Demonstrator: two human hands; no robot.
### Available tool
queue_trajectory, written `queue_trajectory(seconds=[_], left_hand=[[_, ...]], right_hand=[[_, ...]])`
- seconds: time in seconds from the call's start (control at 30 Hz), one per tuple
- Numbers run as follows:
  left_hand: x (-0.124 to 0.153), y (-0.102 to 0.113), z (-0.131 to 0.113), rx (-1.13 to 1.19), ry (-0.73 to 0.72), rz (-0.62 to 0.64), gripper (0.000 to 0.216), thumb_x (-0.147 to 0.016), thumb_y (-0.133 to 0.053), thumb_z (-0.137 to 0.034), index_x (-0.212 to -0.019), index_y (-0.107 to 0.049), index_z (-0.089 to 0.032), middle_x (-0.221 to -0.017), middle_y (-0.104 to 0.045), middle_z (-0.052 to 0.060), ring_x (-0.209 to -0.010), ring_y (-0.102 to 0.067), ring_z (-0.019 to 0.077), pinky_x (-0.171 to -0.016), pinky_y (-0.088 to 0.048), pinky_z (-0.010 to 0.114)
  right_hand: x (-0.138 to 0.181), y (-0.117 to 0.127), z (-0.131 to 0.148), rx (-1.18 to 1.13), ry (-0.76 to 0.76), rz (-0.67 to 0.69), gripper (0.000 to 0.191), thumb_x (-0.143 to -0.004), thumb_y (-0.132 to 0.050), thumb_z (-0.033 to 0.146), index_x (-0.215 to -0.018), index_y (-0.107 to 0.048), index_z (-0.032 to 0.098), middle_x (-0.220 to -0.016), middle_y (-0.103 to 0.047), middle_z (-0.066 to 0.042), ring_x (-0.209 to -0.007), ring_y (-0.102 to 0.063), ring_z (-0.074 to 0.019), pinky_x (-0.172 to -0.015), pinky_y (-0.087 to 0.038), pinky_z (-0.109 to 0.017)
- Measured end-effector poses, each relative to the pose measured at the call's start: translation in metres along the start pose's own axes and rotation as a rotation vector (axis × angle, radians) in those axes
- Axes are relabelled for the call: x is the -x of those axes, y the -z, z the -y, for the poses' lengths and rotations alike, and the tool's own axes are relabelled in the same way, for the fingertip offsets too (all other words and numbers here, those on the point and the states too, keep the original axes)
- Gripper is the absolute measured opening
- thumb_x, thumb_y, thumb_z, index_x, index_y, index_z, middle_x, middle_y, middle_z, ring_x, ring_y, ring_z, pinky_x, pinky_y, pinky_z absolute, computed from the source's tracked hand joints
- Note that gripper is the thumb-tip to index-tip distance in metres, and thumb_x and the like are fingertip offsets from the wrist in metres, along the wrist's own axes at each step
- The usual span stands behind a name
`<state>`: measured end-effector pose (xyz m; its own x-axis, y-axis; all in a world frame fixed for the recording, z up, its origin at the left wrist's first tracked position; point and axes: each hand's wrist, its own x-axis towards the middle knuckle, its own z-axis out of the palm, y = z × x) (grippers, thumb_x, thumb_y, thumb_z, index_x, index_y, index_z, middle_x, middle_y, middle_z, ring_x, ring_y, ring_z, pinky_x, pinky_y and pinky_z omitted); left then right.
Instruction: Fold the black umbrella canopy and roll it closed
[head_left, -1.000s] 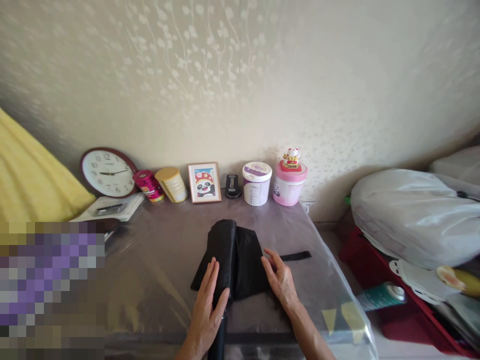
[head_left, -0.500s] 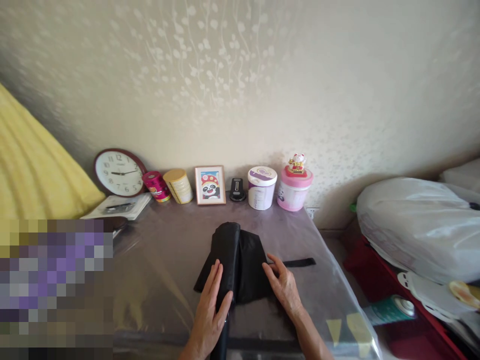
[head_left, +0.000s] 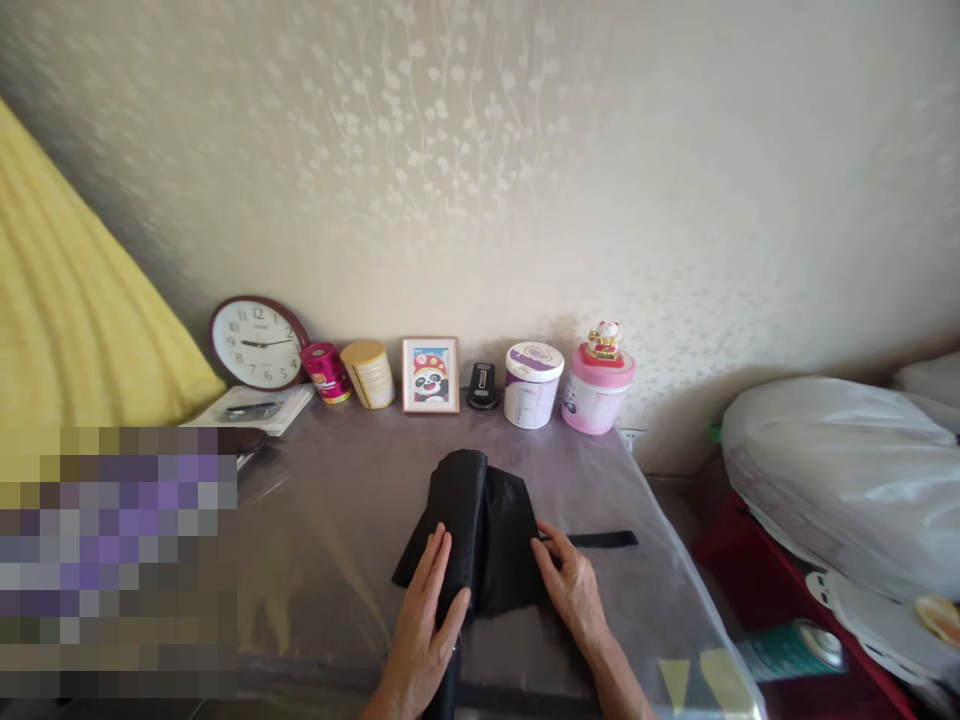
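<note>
A black folding umbrella (head_left: 457, 500) lies on the table with its loose canopy flaps spread to both sides and its dark handle pointing toward me. My left hand (head_left: 426, 620) rests flat over the lower part of the rolled canopy, fingers stretched out and thumb apart. At the right flap's edge, my right hand (head_left: 570, 585) has its thumb and fingertips closed on the black fabric. A black strap (head_left: 604, 540) sticks out to the right beyond that hand. Its near end is hidden behind the fingers.
Along the wall stand a round clock (head_left: 259, 342), a pink can (head_left: 325, 373), a yellow-lidded can (head_left: 367, 374), a framed panda picture (head_left: 430, 375), a black device (head_left: 483, 387) and two tubs, one bearing a cat figurine (head_left: 604, 342). A plastic-covered table edge (head_left: 697, 570) runs along the right.
The view has shifted slightly, so the scene sits a little to the right. My right hand has drawn its fingertips in closer at the flap's edge. My left hand stays on the umbrella.
</note>
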<state>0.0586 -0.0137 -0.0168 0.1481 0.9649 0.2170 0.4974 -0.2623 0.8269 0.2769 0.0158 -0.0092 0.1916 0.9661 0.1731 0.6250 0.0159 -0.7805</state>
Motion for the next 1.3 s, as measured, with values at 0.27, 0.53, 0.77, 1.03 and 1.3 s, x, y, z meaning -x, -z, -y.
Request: queue_trajectory(seconds=[0.27,0.53,0.77,1.03,1.3], left_hand=[[0.001,-0.001,0.003,0.003,-0.012,-0.02,0.055,-0.093,-0.036,-0.034,-0.142,-0.012,-0.035,-0.152,-0.013,-0.004,-0.139,-0.013,0.019,-0.113,-0.02,0.042],[0.0,0.0,0.002,-0.027,-0.028,-0.03,0.055,-0.093,-0.036,-0.032,-0.142,-0.012,-0.035,-0.152,-0.014,-0.002,-0.138,-0.016,0.0203,-0.112,-0.023,0.042],[0.0,0.0,0.0,-0.062,-0.023,-0.032,0.055,-0.093,-0.035,-0.031,-0.142,-0.012,-0.035,-0.152,-0.015,-0.002,-0.138,-0.016,0.0201,-0.111,-0.024,0.042],[-0.001,-0.004,0.008,-0.161,-0.086,-0.056,0.056,-0.093,-0.035,-0.028,-0.143,-0.011,-0.031,-0.152,-0.017,0.002,-0.137,-0.019,0.0216,-0.109,-0.028,0.045],[-0.001,-0.006,0.014,-0.157,-0.111,-0.035,0.057,-0.092,-0.035,-0.027,-0.143,-0.01,-0.031,-0.152,-0.016,0.005,-0.138,-0.019,0.0235,-0.108,-0.028,0.049]], right_hand=[[-0.001,0.005,0.01,-0.091,-0.063,0.025,0.039,-0.077,-0.055,0.047,-0.1,-0.066,0.017,-0.081,-0.071,-0.007,-0.077,-0.067,-0.0251,-0.069,-0.052,-0.033],[0.016,-0.006,0.019,-0.27,-0.167,0.09,0.054,-0.076,-0.058,0.045,-0.119,-0.055,0.012,-0.089,-0.071,-0.009,-0.066,-0.067,-0.0237,-0.056,-0.055,-0.033],[0.012,-0.018,0.035,-0.331,-0.028,0.013,0.044,-0.078,-0.058,0.04,-0.115,-0.057,0.016,-0.105,-0.067,-0.008,-0.096,-0.063,-0.0241,-0.083,-0.052,-0.034],[0.006,-0.034,0.074,-0.415,0.086,0.1,0.039,-0.08,-0.057,0.031,-0.116,-0.055,0.018,-0.1,-0.068,-0.005,-0.088,-0.064,-0.0194,-0.077,-0.053,-0.029],[0.003,-0.05,0.088,-0.337,0.157,0.161,0.037,-0.079,-0.054,0.023,-0.116,-0.055,0.019,-0.099,-0.068,-0.005,-0.087,-0.065,-0.0194,-0.079,-0.052,-0.032]])
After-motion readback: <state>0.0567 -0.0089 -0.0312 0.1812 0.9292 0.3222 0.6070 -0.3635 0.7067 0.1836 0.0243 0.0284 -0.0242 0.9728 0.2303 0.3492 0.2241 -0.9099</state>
